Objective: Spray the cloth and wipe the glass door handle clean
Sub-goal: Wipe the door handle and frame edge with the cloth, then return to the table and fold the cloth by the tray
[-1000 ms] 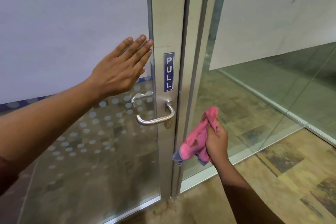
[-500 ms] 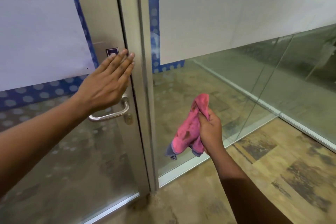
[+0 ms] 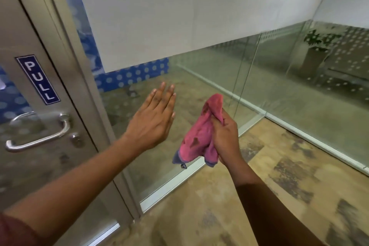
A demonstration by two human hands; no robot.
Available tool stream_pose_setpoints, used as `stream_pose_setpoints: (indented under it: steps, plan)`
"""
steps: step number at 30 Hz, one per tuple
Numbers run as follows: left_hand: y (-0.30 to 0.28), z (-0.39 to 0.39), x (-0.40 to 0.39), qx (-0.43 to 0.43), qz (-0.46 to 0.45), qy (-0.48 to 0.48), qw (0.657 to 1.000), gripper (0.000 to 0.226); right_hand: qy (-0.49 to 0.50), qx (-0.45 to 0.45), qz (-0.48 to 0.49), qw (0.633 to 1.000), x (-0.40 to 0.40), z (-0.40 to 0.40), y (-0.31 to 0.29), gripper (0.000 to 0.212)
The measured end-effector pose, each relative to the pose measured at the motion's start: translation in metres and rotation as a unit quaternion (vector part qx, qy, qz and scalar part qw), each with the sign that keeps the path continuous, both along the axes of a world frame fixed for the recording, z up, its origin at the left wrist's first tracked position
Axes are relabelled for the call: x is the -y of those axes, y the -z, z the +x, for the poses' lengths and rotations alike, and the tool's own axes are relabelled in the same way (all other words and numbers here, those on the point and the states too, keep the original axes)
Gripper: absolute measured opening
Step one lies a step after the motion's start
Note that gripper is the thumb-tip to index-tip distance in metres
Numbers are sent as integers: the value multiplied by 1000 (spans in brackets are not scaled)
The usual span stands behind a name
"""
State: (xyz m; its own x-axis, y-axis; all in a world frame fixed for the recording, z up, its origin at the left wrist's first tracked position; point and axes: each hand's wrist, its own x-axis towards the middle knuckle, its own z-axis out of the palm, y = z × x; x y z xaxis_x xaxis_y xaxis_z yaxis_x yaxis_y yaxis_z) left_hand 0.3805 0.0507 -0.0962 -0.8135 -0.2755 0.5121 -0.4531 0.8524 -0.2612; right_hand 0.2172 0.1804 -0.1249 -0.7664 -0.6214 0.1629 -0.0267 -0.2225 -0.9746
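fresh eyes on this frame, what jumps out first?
The crumpled pink cloth, gripped in the right hand at centre frame, in front of the glass panel. Beside it the left hand is spread flat with straight fingers. At far left, the metal door handle sits untouched under a blue PULL sign.

We observe the left hand (image 3: 152,124) flat, fingers straight, before the glass panel (image 3: 199,90); the right hand (image 3: 224,140) grips a pink cloth (image 3: 197,136); the lever door handle (image 3: 38,136) stands untouched at left.
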Motion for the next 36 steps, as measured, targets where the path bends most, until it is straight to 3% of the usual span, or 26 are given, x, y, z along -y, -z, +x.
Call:
stream_pose_setpoints:
  steps: [3, 5, 7, 11, 14, 18, 23, 25, 28, 30, 33, 36]
  plan:
    - [17, -44, -31, -33, 135, 8, 990, 59, 7, -5, 5, 1000, -20, -22, -5, 33]
    - [29, -73, -49, -75, 300, 13, 951, 57, 15, -14, -1, 1000, -32, -36, -9, 39]
    - [39, -100, -66, -119, 476, 14, 871, 49, 24, -13, -6, 1000, -45, -49, -12, 43]
    - [47, -142, -90, -154, 744, -10, 651, 60, 42, -3, -5, 999, -73, -76, -10, 41]
    - [54, -173, -96, -118, 827, 7, 550, 67, 70, 6, -3, 998, -91, -96, -8, 32]
    - [66, -214, -101, -51, 881, 58, 467, 75, 106, 5, 18, 994, -114, -119, -4, 31]
    - [73, -263, -112, 60, 916, 139, 372, 68, 159, -15, 47, 986, -137, -151, -3, 30]
    - [72, -284, -116, 95, 913, 149, 367, 65, 179, -20, 56, 982, -144, -164, -1, 28]
    - [65, -316, -125, 134, 892, 156, 403, 70, 208, -22, 73, 975, -154, -188, -1, 24]
    - [62, -336, -129, 145, 884, 176, 408, 67, 228, -25, 82, 970, -160, -205, 1, 26]
    - [60, -362, -132, 180, 879, 208, 391, 37, 255, -17, 100, 962, -167, -227, 5, 31]
    - [65, -388, -139, 193, 891, 219, 347, 43, 282, -6, 143, 949, -177, -244, 12, 32]
